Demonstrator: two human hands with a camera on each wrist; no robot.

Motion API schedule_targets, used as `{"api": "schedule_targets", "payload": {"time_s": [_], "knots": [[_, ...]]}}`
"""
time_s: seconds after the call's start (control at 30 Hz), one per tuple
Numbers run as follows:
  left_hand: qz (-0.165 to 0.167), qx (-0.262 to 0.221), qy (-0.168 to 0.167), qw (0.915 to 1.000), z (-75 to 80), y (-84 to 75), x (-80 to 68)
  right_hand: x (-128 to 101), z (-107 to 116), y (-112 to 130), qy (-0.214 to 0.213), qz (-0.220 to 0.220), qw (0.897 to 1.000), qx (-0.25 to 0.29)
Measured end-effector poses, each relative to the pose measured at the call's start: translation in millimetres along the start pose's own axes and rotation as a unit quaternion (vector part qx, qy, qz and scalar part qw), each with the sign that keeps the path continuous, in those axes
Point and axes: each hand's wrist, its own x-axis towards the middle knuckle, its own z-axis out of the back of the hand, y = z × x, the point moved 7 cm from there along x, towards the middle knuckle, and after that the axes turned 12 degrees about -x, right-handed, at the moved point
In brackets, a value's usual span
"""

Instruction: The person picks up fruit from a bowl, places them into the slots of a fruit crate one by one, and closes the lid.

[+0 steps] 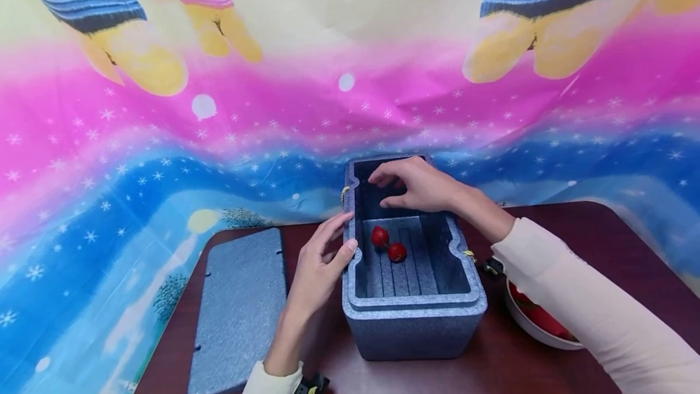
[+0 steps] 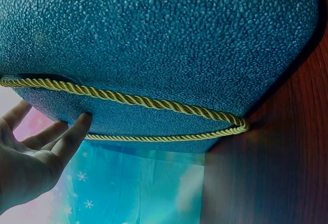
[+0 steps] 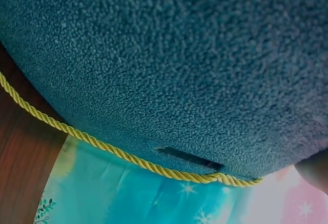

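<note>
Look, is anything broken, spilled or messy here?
Nothing stands out. The foam box stands straight on the table, two strawberries lie inside it, its lid lies flat beside it, and the bowl of strawberries sits upright. No spill or damage shows.

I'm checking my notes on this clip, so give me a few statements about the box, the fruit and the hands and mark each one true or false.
1. Two red fruits lie on the box floor. True.
2. The lid is on the box. False: it lies flat on the table, left of the box.
3. The left hand rests on the box's left rim. True.
4. The right hand holds a fruit. False: it hovers over the far end of the box, and no fruit shows in it.
5. A bowl with red fruit sits right of the box. True.
6. A yellow cord runs along the box's outside. True.
</note>
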Motion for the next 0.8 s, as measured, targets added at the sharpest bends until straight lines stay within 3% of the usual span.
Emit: {"api": "schedule_targets", "payload": {"time_s": [0.27, 0.63, 0.8], "knots": [[-0.014, -0.005, 0.006, 0.9999, -2.7, -4.3, 0.2, -31.2, 39.8, 8.3, -0.085, -0.018, 0.996, -0.012], [0.000, 0.011, -0.004, 0.9999, 0.8, -0.5, -3.1, -114.4, 82.7, 20.3, -0.175, -0.052, 0.979, -0.089], [-0.007, 0.012, 0.001, 0.9999, 1.2, -1.2, -3.3, -148.9, 87.7, 14.9, -0.182, -0.084, 0.974, -0.104]]}}
